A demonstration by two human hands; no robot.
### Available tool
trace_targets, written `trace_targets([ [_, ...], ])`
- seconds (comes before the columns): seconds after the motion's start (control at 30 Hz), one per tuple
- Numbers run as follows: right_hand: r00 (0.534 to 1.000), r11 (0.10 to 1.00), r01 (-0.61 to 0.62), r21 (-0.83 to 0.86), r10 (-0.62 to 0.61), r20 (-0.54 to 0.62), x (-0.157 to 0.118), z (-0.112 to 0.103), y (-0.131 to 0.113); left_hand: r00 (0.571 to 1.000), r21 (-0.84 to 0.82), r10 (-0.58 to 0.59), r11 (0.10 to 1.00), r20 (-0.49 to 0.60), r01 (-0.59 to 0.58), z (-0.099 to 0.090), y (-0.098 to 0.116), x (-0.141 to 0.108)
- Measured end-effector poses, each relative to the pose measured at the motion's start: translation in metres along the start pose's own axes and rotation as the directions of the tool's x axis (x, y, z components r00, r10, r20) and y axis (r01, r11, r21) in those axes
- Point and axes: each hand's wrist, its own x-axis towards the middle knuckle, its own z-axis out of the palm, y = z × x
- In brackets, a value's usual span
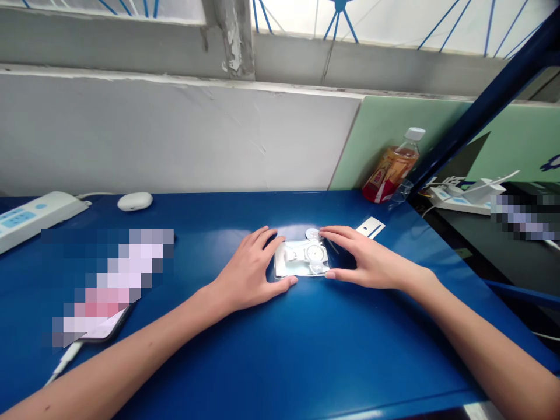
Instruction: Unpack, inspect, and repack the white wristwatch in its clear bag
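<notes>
A small flat clear packet or case [284,269] lies on the blue table between my hands, with white parts in or on it. One white part [315,253] has a round, dial-like shape. My left hand [249,265] grips the left side, thumb along the near edge and fingers at the far corner. At the right side, my right hand [371,256] has its thumb against the near corner. Its fingertips touch by a small round white piece [312,234] at the far edge. Whether the parts are inside the clear plastic is hard to make out.
Behind my right hand lies a white card [370,227] with a dark slot. A drink bottle [391,166] leans by the blue post. On the left are a phone [109,326] with a cable, a white earbud case [135,202] and a power strip [37,217].
</notes>
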Motion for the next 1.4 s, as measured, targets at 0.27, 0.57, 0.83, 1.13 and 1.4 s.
trace_targets([
  [0.27,1.0,0.999,0.031,-0.035,-0.031,-0.005,0.002,0.003,-0.006,1.0,-0.017,0.002,1.0,-0.007,-0.002,0.0,-0.001,0.001],
  [0.57,0.998,0.997,0.061,-0.036,-0.062,-0.017,0.0,-0.001,-0.004,1.0,-0.003,-0.005,1.0,0.005,0.005,0.001,0.0,0.001],
  [0.83,0.999,0.998,0.048,-0.042,-0.047,0.009,0.001,0.0,-0.005,0.998,-0.051,0.053,0.997,-0.04,-0.055,0.0,0.0,-0.001],
  [1.13,0.989,0.99,0.137,-0.037,-0.139,-0.051,0.001,-0.001,-0.007,0.99,-0.092,0.126,0.987,-0.069,-0.132,0.001,0.0,0.0],
  [1.4,0.947,0.969,0.243,0.036,-0.229,-0.224,0.003,-0.003,-0.013,0.988,-0.134,0.109,0.983,-0.105,-0.123,-0.003,0.002,-0.001],
])
